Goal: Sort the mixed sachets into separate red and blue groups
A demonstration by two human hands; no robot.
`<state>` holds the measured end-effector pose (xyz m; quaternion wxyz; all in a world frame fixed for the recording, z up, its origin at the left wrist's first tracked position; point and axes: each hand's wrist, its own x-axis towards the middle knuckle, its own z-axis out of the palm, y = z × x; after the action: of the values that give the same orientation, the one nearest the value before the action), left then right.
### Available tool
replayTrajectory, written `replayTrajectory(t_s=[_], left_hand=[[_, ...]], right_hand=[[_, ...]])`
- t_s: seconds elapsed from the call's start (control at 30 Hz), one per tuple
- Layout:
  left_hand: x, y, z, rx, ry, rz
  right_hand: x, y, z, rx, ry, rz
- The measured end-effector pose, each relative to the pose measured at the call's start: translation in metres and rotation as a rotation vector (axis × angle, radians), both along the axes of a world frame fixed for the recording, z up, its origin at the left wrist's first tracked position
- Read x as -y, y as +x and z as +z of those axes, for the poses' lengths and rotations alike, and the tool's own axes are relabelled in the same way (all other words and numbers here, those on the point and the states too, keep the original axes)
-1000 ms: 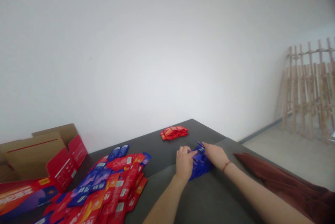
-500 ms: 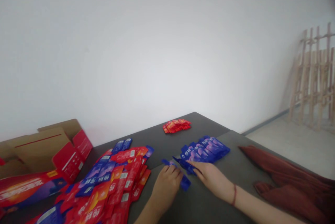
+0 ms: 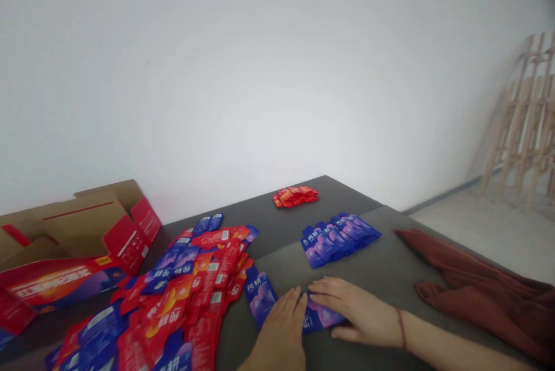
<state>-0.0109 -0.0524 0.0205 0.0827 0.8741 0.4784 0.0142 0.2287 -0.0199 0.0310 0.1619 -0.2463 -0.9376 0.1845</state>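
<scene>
My left hand (image 3: 284, 325) lies on the dark table with its fingers stretched out, between two blue sachets. One blue sachet (image 3: 259, 295) shows to its left, tilted, its lower part partly covered by the hand. The other blue sachet (image 3: 325, 316) lies to its right, under the fingers of my right hand (image 3: 358, 310). Those fingers rest flat across it, and the thumb is apart. Beyond my hands, a row of overlapping blue sachets (image 3: 338, 238) lies face up on the table.
A heap of mixed red and blue sachets (image 3: 191, 296) spreads at left beside an open cardboard box (image 3: 78, 221). At the back lies a small pile of red sachets (image 3: 295, 196). Brown cloth (image 3: 472, 290) covers the right side. Wooden easels (image 3: 524, 117) lean against the wall.
Blue sachets that were held up between both hands now lie on the table, with my hands flat on them. Both hands have come down and nearer. The view has shifted slightly.
</scene>
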Motion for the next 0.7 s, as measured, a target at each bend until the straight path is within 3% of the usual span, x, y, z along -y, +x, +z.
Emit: replayTrajectory(t_s=[0.17, 0.3, 0.43, 0.57, 0.7], left_hand=[[0.006, 0.023, -0.021, 0.106, -0.044, -0.041], [0.015, 0.023, -0.02, 0.119, -0.04, -0.072], [0.028, 0.026, -0.018, 0.114, -0.027, -0.028], [0.026, 0.031, -0.006, 0.141, 0.064, 0.058], [0.003, 0.031, 0.019, 0.163, -0.007, 0.128]], right_hand=[[0.008, 0.022, -0.012, 0.063, -0.079, -0.07], [0.009, 0.022, -0.014, 0.119, -0.046, -0.079], [0.01, 0.008, -0.018, 0.184, 0.07, -0.199], [0.008, 0.001, -0.016, 0.113, 0.15, -0.198], [-0.002, 0.009, -0.001, -0.082, -0.013, -0.195]])
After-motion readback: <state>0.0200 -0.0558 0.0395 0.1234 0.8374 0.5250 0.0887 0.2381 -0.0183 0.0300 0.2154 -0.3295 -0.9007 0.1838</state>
